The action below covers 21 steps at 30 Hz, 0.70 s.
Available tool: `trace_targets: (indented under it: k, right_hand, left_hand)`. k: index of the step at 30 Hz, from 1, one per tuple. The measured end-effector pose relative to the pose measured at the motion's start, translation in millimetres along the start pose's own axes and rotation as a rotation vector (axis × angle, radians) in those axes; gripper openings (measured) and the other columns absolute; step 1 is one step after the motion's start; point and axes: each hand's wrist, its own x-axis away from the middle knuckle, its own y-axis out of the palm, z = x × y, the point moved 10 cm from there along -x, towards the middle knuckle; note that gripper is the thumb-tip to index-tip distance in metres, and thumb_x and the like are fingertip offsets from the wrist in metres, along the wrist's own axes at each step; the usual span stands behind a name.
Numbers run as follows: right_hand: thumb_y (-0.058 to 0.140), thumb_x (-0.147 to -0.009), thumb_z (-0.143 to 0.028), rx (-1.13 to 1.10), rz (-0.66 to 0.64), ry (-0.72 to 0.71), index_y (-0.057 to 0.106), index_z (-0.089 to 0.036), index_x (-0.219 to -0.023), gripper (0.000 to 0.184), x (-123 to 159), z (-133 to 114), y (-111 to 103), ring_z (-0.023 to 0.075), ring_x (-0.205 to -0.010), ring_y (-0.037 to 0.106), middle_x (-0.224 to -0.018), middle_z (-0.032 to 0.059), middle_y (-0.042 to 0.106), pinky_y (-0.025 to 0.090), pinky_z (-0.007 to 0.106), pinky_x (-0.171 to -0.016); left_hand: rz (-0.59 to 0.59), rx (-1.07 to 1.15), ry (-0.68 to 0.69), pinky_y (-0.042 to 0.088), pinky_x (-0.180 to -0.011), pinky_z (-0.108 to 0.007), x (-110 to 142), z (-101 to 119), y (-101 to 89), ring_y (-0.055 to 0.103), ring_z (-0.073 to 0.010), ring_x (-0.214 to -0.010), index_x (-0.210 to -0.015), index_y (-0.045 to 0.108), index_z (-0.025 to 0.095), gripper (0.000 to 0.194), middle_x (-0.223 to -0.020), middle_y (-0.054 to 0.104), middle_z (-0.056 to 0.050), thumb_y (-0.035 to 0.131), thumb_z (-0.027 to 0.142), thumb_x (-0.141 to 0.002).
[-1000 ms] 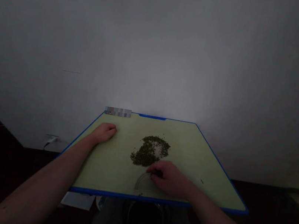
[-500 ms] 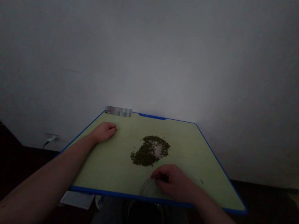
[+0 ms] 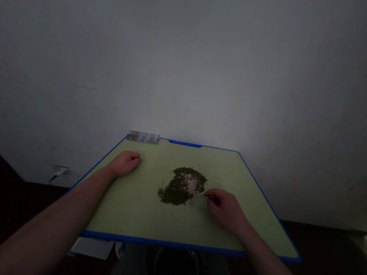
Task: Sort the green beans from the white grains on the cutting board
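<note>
A pile of small dark green beans (image 3: 177,191) lies mid-table, with a patch of pale grains (image 3: 192,184) at its right side. My right hand (image 3: 225,208) pinches a clear, curved, dish-like piece (image 3: 198,197) by its edge, close to the pile's lower right side. Most of that piece is faint against the table top, and its full shape cannot be made out. Curled into a loose fist, my left hand (image 3: 126,163) rests on the left part of the table, apart from the pile, with nothing visible in it.
The pale yellow-green table top (image 3: 143,221) has a blue rim. A dark round bowl (image 3: 177,272) sits below its near edge. A pale flat item (image 3: 93,248) is lower left. A wall (image 3: 194,65) rises behind, with a plug and cable (image 3: 59,174) on the left.
My right hand has moved away from the near edge, forward and slightly right, carrying the clear piece up beside the pile. The left hand has stayed in place.
</note>
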Motion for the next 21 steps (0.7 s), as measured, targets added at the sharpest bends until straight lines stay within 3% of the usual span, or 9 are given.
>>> trace_targets:
  k: [12,21]
  right_hand:
    - [0.047,-0.072,-0.016,0.000,-0.056,-0.036,0.065,-0.015,-0.094,0.028,-6.4,-6.2,14.8,0.0132,-0.062,0.055,-0.073,0.0034,0.065,0.040,0.023,-0.059]
    - [0.048,-0.071,-0.013,0.026,-0.181,-0.136,0.067,-0.016,-0.089,0.027,-8.8,-38.7,32.2,0.0123,-0.063,0.055,-0.073,0.0024,0.065,0.039,0.022,-0.059]
  left_hand:
    - [0.003,0.024,0.013,0.026,-0.050,-0.024,-0.7,-3.8,0.6,0.039,-0.0117,-0.052,-0.052,0.042,0.017,0.026,-0.049,0.038,0.003,0.036,0.033,-0.071]
    - [-0.007,0.009,0.007,0.026,-0.050,-0.024,1.2,-0.6,-1.1,0.039,-0.0118,-0.052,-0.052,0.041,0.017,0.026,-0.049,0.037,0.003,0.035,0.032,-0.072]
